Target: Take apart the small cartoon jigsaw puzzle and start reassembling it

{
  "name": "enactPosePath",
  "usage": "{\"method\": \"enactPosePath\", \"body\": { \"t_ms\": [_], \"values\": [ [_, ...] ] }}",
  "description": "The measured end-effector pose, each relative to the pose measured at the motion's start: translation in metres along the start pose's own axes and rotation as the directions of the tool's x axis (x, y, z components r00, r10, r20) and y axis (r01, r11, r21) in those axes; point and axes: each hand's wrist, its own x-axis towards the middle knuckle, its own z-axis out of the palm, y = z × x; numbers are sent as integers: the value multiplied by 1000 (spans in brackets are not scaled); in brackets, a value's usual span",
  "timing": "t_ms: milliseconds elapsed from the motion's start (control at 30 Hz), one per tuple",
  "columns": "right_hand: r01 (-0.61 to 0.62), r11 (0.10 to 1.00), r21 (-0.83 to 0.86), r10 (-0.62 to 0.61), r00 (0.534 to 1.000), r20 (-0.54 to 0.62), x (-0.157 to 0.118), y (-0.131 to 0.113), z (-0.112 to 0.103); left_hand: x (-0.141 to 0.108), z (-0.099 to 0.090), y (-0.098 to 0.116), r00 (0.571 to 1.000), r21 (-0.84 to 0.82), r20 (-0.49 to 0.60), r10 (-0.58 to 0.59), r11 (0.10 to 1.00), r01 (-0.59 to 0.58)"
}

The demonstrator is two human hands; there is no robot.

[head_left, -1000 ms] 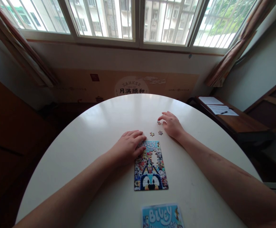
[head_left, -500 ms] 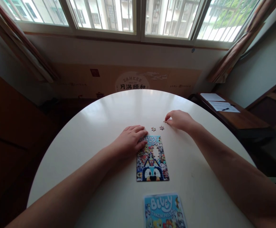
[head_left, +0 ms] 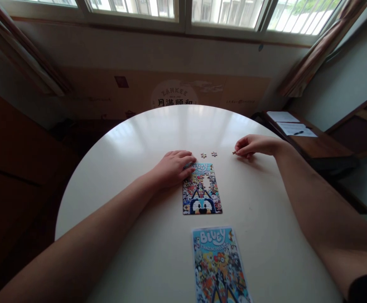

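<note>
A jigsaw puzzle (head_left: 202,206) with a blue cartoon dog lies on the white table, a white gap showing in its upper right part. My left hand (head_left: 175,168) rests flat at the puzzle's upper left edge, fingers stretched out over its corner. Off to the right, my right hand (head_left: 249,145) pinches a small puzzle piece (head_left: 234,153) between thumb and fingers. Just beyond the puzzle's top edge lie two loose pieces, a left puzzle piece (head_left: 203,155) and a right puzzle piece (head_left: 214,154).
Nearer to me lies a printed picture sheet (head_left: 216,256) lettered "Bluey". The round white table (head_left: 133,143) ends before a wall under the window. At the right, a wooden side table (head_left: 322,149) holds papers (head_left: 297,129) and a pen.
My right hand has moved to the right, away from the two loose pieces, with a puzzle piece in its fingers. My left hand stays on the puzzle. The view has tipped downward.
</note>
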Motion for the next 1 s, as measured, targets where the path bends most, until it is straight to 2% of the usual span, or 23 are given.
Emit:
{"method": "enactPosePath", "body": {
  "t_ms": [100,267,433,567,633,700,767,867,933,1000],
  "values": [
    [38,982,187,-27,998,-65,-7,10,-2,0,1,0,1000,-11,-7,1,1000,-1],
    [236,901,365,-138,952,-274,-10,30,-2,0,1,0,1000,-13,-18,-4,1000,4],
    [463,785,412,-193,815,-547,-4,38,2,0,3,-1,1000,-7,-15,1,1000,-1],
    [527,761,378,-159,717,-679,4,38,21,1,2,1,1000,-13,-13,0,1000,0],
    [540,760,362,-146,684,-714,3,37,35,1,2,1,1000,-18,-8,0,1000,0],
    [513,776,366,-135,703,-698,-1,33,49,1,3,0,1000,-27,-8,12,1000,-12],
    [451,805,386,-133,770,-623,-9,25,62,0,2,-2,999,-44,-34,23,999,-24],
    [373,847,379,-156,856,-493,-25,5,83,-1,-2,1,989,-76,-137,49,995,-60],
    [321,905,281,-211,909,-359,-34,-9,98,-2,-8,7,975,-77,-211,70,993,-88],
    [313,936,160,-269,931,-246,-40,-21,115,-4,-14,15,969,-76,-232,83,992,-104]
  ]
}}
